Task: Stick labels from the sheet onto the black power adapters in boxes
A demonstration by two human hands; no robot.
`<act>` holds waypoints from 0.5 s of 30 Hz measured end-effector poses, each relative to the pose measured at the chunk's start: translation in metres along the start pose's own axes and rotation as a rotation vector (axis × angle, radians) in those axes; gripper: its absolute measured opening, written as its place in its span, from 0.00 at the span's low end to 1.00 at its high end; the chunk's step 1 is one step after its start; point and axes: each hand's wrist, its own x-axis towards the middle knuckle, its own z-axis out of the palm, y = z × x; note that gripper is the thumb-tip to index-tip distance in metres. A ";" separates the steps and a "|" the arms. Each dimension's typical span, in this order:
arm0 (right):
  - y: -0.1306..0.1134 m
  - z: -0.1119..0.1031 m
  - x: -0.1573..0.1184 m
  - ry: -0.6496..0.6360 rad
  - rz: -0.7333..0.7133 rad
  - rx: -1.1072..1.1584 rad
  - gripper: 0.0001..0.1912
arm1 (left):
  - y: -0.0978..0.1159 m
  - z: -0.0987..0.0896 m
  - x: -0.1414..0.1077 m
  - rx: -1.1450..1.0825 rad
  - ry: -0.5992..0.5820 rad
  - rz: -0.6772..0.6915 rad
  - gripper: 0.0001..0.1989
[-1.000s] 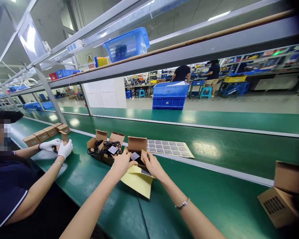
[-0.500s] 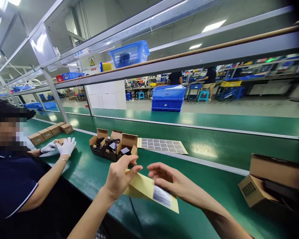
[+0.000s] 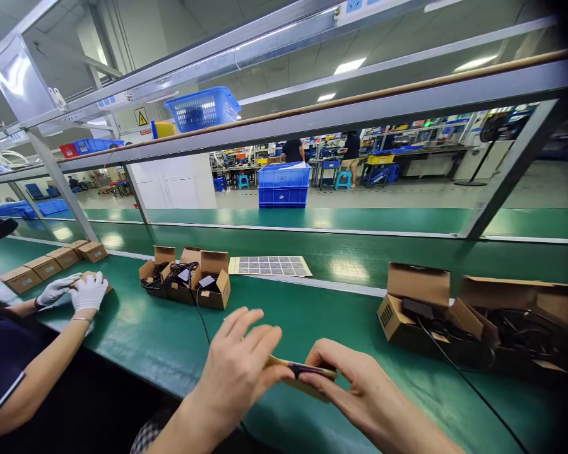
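Note:
My right hand point(image 3: 355, 384) pinches the right end of a yellow label sheet point(image 3: 312, 389), which is tilted nearly edge-on to the camera. The thumb of my left hand point(image 3: 241, 366) touches the sheet's left end, while its other fingers are raised and apart. Beyond my hands, three open cartons point(image 3: 213, 284) hold black cables and labelled adapters. A larger label sheet point(image 3: 269, 265) with rows of printed labels lies flat to the right of these cartons.
More open cartons point(image 3: 419, 284) with black cables stand at the right. At the left, a co-worker's gloved hands point(image 3: 88, 293) hold a small box near closed cartons point(image 3: 42, 267). A metal shelf rail point(image 3: 312, 116) crosses above the green bench point(image 3: 151, 340).
The view has turned right, showing more cartons. My right hand has closed on the yellow sheet's right end, and the sheet has tilted from face-up to nearly edge-on.

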 end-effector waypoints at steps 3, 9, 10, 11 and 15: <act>-0.001 -0.008 -0.004 -0.012 -0.090 -0.015 0.16 | 0.012 0.002 0.000 -0.248 -0.149 -0.084 0.07; -0.003 -0.024 -0.016 0.046 -0.121 0.059 0.08 | 0.017 0.003 -0.003 -0.390 -0.147 -0.151 0.06; -0.004 -0.025 -0.017 0.071 -0.146 0.035 0.08 | 0.018 0.003 -0.003 -0.362 -0.129 -0.122 0.06; -0.004 -0.026 -0.017 0.093 -0.180 -0.003 0.08 | 0.019 0.004 -0.003 -0.332 -0.107 -0.092 0.06; -0.002 -0.027 -0.015 0.171 -0.347 -0.232 0.06 | 0.024 0.010 -0.003 -0.325 -0.074 -0.063 0.06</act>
